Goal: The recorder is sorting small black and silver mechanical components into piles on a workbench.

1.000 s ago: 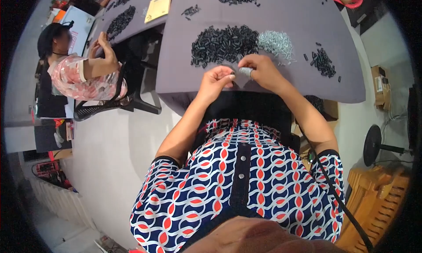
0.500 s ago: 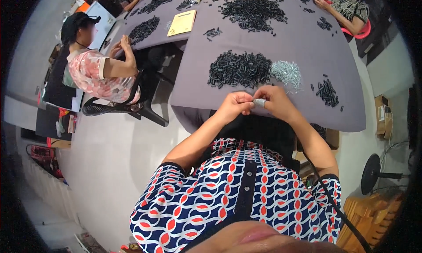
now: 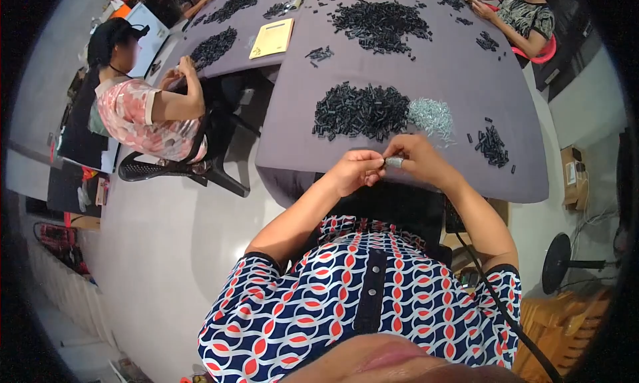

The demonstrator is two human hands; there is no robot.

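Both hands meet just past the near edge of the cloth-covered table, fingertip to fingertip. My left hand (image 3: 356,173) is closed in a pinch, its thumb and index finger pointing right. Opposite it, my right hand (image 3: 423,161) pinches toward the same spot, its thumb wearing a silver-grey wrap (image 3: 394,162). A small dark piece shows between the fingertips; its exact shape is too small to make out. Beyond the hands lies a heap of short black cylindrical pieces (image 3: 359,111). Touching its right side is a pile of small shiny silver pieces (image 3: 431,117).
A smaller black pile (image 3: 491,147) lies to the right, a large one (image 3: 379,25) farther back. A yellow pad (image 3: 271,38) rests at the far left. Co-workers sit at left (image 3: 150,113) and far right (image 3: 522,17). A black cable (image 3: 502,303) hangs by my right arm.
My hands have come slightly lower and nearer to me, still joined at the fingertips. The left hand's lower fingers show more now. The whole view has shifted a little.
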